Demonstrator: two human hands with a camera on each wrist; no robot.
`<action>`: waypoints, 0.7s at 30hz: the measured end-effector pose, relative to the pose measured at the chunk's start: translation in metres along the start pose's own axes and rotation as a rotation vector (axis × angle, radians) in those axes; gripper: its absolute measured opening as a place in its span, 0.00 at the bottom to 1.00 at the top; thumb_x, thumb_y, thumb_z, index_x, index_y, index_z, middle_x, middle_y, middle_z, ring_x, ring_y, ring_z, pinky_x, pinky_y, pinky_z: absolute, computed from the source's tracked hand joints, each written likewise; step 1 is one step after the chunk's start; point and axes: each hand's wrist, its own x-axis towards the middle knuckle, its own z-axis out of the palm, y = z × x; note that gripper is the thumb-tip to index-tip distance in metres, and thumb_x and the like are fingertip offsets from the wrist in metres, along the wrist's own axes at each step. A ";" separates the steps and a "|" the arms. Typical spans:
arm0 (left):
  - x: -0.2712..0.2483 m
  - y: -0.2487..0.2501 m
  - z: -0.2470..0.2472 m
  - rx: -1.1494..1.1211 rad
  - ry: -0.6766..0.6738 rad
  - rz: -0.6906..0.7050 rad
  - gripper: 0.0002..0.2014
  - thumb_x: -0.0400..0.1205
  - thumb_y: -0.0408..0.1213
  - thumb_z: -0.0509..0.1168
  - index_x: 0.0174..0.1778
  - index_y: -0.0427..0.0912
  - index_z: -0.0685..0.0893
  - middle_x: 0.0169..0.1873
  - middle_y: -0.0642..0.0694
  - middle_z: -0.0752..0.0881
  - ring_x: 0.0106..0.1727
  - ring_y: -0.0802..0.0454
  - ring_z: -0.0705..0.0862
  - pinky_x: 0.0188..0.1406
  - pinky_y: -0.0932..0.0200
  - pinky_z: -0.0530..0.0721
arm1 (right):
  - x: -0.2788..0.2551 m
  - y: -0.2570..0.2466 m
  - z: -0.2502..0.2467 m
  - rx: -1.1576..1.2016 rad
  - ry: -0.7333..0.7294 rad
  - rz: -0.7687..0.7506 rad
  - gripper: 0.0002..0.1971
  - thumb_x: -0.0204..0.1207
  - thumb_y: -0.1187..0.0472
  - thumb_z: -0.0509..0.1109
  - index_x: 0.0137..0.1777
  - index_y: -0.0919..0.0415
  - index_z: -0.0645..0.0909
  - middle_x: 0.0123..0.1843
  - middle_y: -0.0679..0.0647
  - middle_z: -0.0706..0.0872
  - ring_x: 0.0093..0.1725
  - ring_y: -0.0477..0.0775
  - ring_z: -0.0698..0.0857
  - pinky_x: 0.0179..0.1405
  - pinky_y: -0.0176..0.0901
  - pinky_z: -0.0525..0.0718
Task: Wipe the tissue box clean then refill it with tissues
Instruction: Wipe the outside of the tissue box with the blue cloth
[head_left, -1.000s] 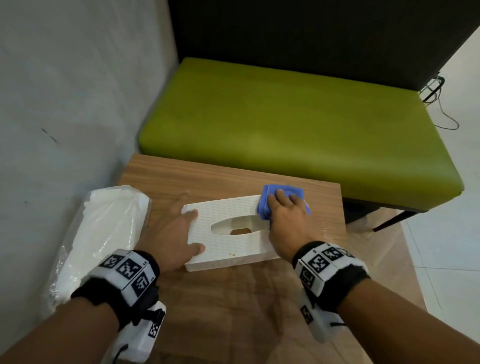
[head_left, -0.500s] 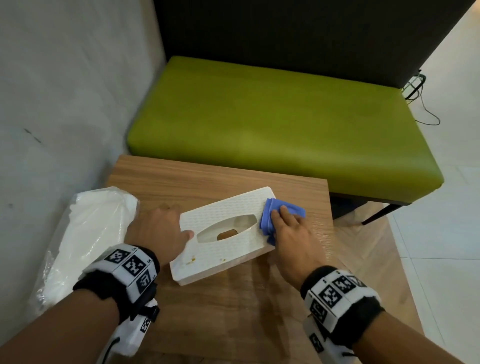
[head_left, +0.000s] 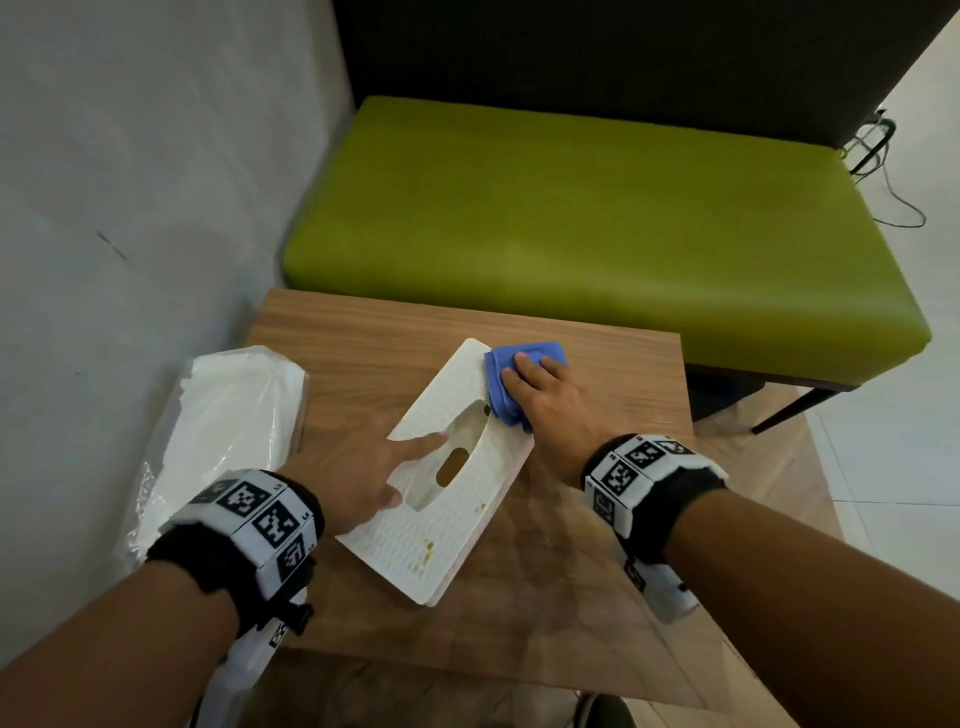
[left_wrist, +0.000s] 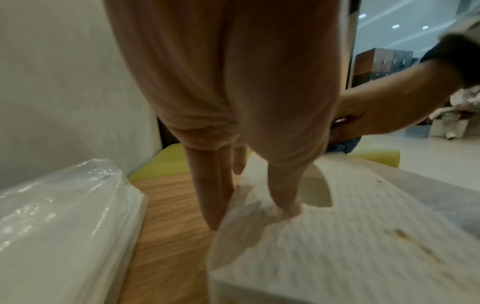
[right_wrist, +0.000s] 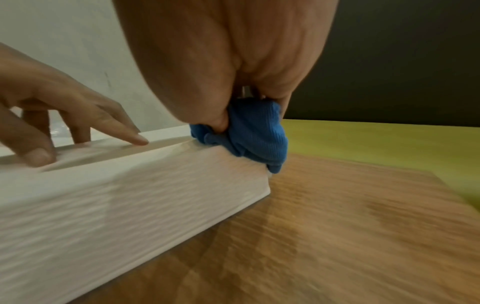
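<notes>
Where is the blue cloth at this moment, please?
In the head view the cloth lies under the right hand on the far right corner of the tissue box, near the bench.

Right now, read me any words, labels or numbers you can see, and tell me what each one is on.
No readable words or numbers.
Left wristband: black-and-white square code patterns; tiny marks at the edge, too small to read.
Right wristband: the same.
Tissue box, cloth, plastic pack: no print visible.

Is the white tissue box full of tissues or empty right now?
It looks empty. Through the oval slot of the tissue box only brown table colour shows, with no tissue poking out. The corners inside are hidden.
</notes>
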 end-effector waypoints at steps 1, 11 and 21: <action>0.000 -0.001 0.001 -0.006 -0.005 0.008 0.37 0.83 0.45 0.66 0.81 0.73 0.51 0.82 0.49 0.61 0.77 0.46 0.71 0.74 0.46 0.75 | -0.006 -0.001 0.000 0.006 0.008 0.012 0.34 0.81 0.62 0.62 0.83 0.59 0.49 0.85 0.59 0.50 0.82 0.65 0.54 0.80 0.55 0.59; -0.005 0.003 0.011 0.009 0.095 -0.033 0.35 0.82 0.58 0.63 0.83 0.64 0.56 0.64 0.45 0.82 0.64 0.47 0.80 0.66 0.50 0.78 | -0.064 -0.042 0.026 0.104 -0.065 -0.094 0.30 0.84 0.62 0.57 0.83 0.61 0.49 0.85 0.60 0.50 0.83 0.64 0.51 0.81 0.59 0.56; -0.006 0.002 0.011 -0.121 0.132 -0.055 0.35 0.81 0.52 0.67 0.83 0.60 0.60 0.68 0.45 0.82 0.68 0.47 0.79 0.68 0.53 0.76 | -0.109 -0.070 0.032 0.042 -0.097 -0.309 0.27 0.81 0.55 0.50 0.80 0.60 0.62 0.81 0.60 0.65 0.80 0.67 0.63 0.70 0.66 0.74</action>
